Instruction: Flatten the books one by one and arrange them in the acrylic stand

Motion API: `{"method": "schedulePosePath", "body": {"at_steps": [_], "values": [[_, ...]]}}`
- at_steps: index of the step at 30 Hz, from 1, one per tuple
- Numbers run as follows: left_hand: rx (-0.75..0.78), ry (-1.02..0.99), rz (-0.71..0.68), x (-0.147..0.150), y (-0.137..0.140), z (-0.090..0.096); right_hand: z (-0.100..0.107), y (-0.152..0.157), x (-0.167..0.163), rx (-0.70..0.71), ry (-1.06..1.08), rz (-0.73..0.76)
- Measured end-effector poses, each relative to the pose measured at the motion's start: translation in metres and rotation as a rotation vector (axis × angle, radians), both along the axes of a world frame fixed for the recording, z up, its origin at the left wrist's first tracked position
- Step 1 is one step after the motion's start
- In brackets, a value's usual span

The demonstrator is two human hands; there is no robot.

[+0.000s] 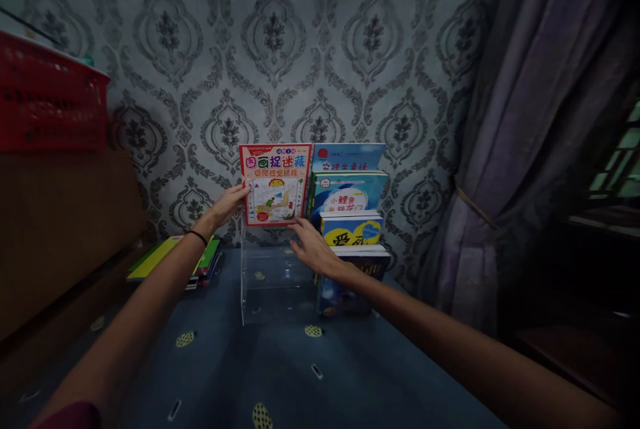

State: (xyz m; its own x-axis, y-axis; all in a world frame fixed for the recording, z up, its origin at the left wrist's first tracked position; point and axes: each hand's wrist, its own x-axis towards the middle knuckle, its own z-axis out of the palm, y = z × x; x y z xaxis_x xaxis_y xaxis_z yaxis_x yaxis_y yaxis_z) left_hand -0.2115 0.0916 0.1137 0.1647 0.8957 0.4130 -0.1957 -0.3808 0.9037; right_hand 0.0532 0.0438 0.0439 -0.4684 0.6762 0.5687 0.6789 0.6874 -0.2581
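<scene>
A red-bordered picture book (275,192) stands upright at the back left of a clear acrylic book stand (280,302). My left hand (231,205) is closed on the book's left edge, its thumb in front. Near the lower right corner, my right hand (313,249) touches the book's bottom edge with fingers stretched and apart. The right side of the stand holds books in tiers: a blue book (350,155) at the back, a teal book (350,192), a yellow and blue book (353,229), and a dark blue book (345,295) in front, partly hidden by my right wrist.
A pile of books (160,259) lies left of the stand on the blue patterned cloth (220,375). Further left, a red basket (53,99) sits on a brown cardboard box (70,229). Patterned wallpaper is behind; a tied curtain (475,235) hangs at right.
</scene>
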Motion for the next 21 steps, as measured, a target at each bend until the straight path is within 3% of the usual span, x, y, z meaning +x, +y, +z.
{"method": "schedulePosePath", "body": {"at_steps": [13,21], "values": [[-0.008,0.029,0.065,0.002,0.000,0.000,-0.001,-0.001,0.000,-0.006,0.007,-0.003],[0.023,0.024,0.017,0.000,-0.006,0.000,0.004,-0.008,0.000,-0.016,-0.018,-0.017]]}}
